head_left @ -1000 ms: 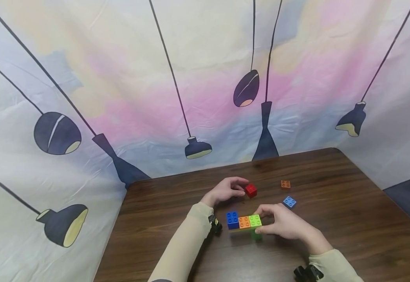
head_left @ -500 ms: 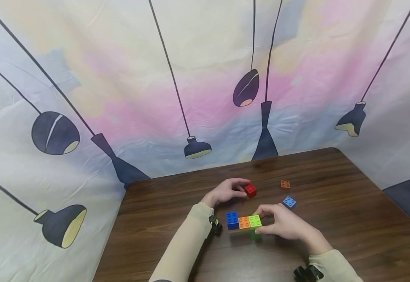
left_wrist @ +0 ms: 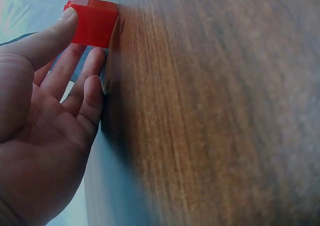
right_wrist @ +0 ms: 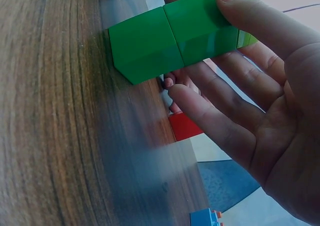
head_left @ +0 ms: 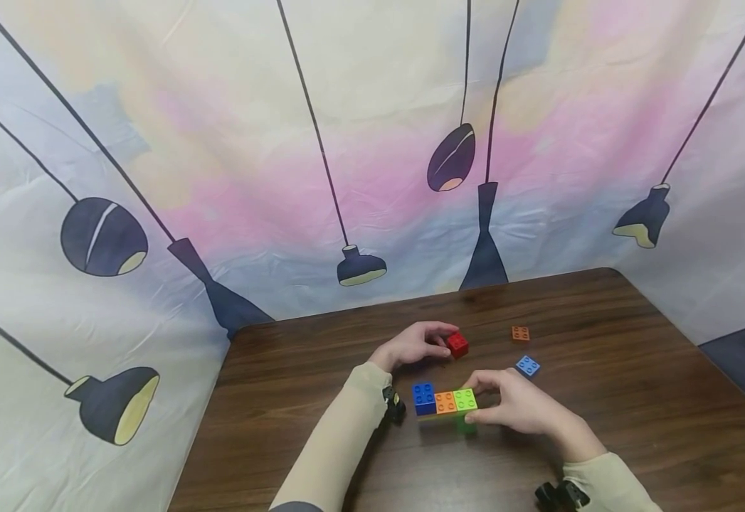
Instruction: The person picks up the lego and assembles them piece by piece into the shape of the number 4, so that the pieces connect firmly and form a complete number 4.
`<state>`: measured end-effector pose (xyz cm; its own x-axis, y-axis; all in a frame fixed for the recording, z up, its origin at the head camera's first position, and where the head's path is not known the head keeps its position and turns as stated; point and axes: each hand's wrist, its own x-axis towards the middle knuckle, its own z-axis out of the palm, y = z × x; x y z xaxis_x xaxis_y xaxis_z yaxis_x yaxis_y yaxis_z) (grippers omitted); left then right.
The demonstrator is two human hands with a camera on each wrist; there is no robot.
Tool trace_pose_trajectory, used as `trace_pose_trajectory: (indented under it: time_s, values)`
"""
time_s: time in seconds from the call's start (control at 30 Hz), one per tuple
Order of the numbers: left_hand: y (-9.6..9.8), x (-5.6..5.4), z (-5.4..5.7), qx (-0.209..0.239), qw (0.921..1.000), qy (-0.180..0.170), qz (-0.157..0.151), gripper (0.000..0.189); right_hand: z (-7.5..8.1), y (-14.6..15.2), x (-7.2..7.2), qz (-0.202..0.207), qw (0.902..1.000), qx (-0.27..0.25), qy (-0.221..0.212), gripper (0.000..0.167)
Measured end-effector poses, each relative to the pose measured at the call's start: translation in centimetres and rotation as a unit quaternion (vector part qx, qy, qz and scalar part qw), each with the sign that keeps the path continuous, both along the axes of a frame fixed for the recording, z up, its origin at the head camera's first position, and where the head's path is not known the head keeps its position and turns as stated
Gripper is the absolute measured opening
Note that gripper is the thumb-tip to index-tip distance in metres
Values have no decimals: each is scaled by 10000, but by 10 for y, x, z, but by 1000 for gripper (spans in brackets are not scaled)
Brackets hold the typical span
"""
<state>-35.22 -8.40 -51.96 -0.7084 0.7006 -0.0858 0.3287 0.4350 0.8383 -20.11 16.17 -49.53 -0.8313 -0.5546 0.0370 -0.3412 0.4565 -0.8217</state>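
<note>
On the left of the desk we've got a cream sleeve leading up to the left hand. Its thumb and index have the red brick pinched, spread just wide enough for it, with the other fingers loosely curled below. The red brick sits on the desk.

Next along, closer to us, is the build: dark blue brick, orange brick and lime brick, touching in a row. Dark blue sits a bit higher, and we can spot a yellowish edge underneath. From the right wrist we also see two green bricks stacked under the lime end. The right hand grips that end, thumb on the near side, fingers parted as wide as the bricks.

Behind that hand we've got a loose orange brick, then a light blue brick just beyond the knuckles, near each other but apart.
</note>
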Motion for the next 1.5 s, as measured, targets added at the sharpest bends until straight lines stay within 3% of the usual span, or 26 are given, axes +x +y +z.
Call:
trace_pose_trajectory:
  time_s: [0.77,0.93,1.13,1.3,1.5]
  values:
    - [9,-1,5,-244,9996,63,112,47,0,0,-1,61,10000,-76,21,26]
    - [7,0,1,-165,9992,-24,353,40,-2,0,0,37,10000,-82,33,27]
    - [-2,5,-1,313,9957,-5,868,37,-2,-1,0,8,10000,-54,32,27]
    - [-13,20,18,1028,9847,23,1409,39,-2,-1,0,11,10000,-47,51,27]
    - [-28,57,56,1450,9708,536,1836,36,0,0,0,-29,10000,-12,31,28]
